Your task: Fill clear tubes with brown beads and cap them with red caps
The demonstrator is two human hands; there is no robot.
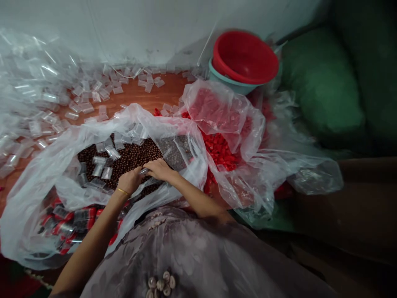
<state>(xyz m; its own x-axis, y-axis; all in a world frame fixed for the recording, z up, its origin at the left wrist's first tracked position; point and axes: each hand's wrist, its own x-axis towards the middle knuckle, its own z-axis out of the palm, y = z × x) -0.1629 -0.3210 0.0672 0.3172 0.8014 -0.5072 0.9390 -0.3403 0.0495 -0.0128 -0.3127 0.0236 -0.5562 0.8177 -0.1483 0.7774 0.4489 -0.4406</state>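
Many clear plastic pieces (46,93) heaped at far left, spreading rightward in loose scatter over the reddish-brown table (149,97) and up to the pale wall (124,33). Lower left: red-ended containers (74,219), clear-bodied, jumbled together inside white translucent plastic sheeting (37,182). Right of these and farther from the person, a broad bed of small round brown beads (133,155), ringed by the same sheeting. Several loose clear pieces lie on the beads, most toward their left side; a few glint.

Left hand (130,181), gold-coloured bracelet (123,192) at wrist, over the near part of the beads. Fingers closed on one end of a small clear piece (143,171). Right hand (158,169) just beside it, fingers bent and pinching the other end. The piece sits between both hands, above the beads; its inside too small to make out. Patterned greyish garment (192,248) below the forearms.

Farther right: bright red pieces (220,151) in a pile, partly under clear plastic bags (248,174). Beyond them, toward the wall, a red basin (246,58) nested in a pale blue basin (232,84). Far right, a green cushion (328,82), the area about it dim.
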